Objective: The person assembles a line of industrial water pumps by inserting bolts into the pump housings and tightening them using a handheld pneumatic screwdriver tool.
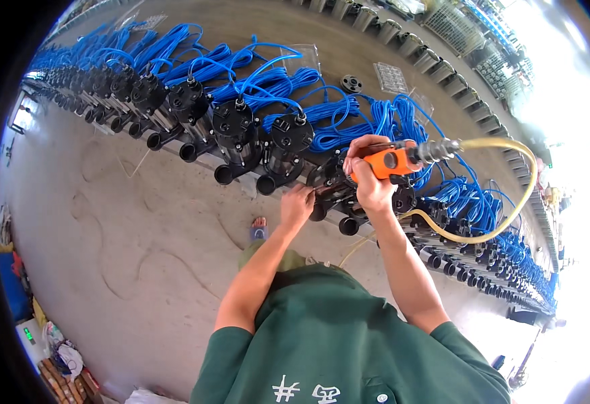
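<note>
My right hand [374, 188] is wrapped round an orange air-powered driver [390, 162] with a metal hose coupling at its back end. A pale yellow air hose [529, 172] loops from that coupling. The driver's tip is hidden among the parts below my hand. My left hand [298, 206] is closed, fingertips pinched together at the side of a black and steel submersible pump [329, 175]. What they pinch, if anything, is too small to make out. To the left stands another pump [291, 137] with a round black top and an open black outlet pipe.
Pumps in a long row run along a bench, outlets facing me. Coiled blue cables [268, 84] lie behind them. A round black part [351, 83] and a clear tray [390, 77] lie farther back. Steel cylinders [409, 46] line the far edge. Grey floor [147, 222] lies at left.
</note>
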`<state>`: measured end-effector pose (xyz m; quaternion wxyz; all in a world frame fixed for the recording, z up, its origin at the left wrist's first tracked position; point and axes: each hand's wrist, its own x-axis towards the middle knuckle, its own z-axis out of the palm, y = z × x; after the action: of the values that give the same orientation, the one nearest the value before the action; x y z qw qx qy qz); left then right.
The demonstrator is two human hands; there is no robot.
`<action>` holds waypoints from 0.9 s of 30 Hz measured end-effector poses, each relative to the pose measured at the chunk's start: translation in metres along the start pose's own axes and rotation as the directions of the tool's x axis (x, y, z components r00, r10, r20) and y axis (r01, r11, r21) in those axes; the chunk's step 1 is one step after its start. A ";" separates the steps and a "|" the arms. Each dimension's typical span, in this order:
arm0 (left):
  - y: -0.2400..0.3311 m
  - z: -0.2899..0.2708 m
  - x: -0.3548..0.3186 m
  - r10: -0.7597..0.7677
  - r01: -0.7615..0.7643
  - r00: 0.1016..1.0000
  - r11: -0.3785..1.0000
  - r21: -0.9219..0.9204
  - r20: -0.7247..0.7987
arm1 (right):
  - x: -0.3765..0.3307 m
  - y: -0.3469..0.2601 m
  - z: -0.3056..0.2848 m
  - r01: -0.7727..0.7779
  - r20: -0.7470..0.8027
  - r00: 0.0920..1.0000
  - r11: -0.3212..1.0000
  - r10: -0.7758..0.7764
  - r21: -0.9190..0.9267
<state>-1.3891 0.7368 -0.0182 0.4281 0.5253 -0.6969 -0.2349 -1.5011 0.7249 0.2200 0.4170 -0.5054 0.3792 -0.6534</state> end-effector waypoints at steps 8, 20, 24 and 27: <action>0.002 -0.003 0.004 0.043 -0.042 0.999 0.999 -0.028 0.013 | 0.000 0.023 -0.001 0.007 -0.020 1.000 1.000 -0.007 0.012; 0.021 -0.019 0.029 0.024 -0.001 0.996 0.971 -0.238 0.091 | 0.008 0.022 -0.013 -0.005 0.206 0.978 0.995 0.025 -0.099; 0.035 -0.044 0.057 0.060 -0.087 0.926 0.995 0.056 0.373 | 0.017 0.024 -0.012 -0.063 0.036 0.997 0.996 0.065 -0.065; 0.054 -0.072 0.094 0.060 -0.173 0.799 0.976 0.133 0.598 | 0.019 0.013 -0.017 -0.030 0.086 0.995 0.974 0.051 -0.226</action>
<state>-1.3650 0.6763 0.0941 0.1542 0.4190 -0.8446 -0.2954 -1.5179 0.7035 0.2116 0.3872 -0.5707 0.4414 -0.5740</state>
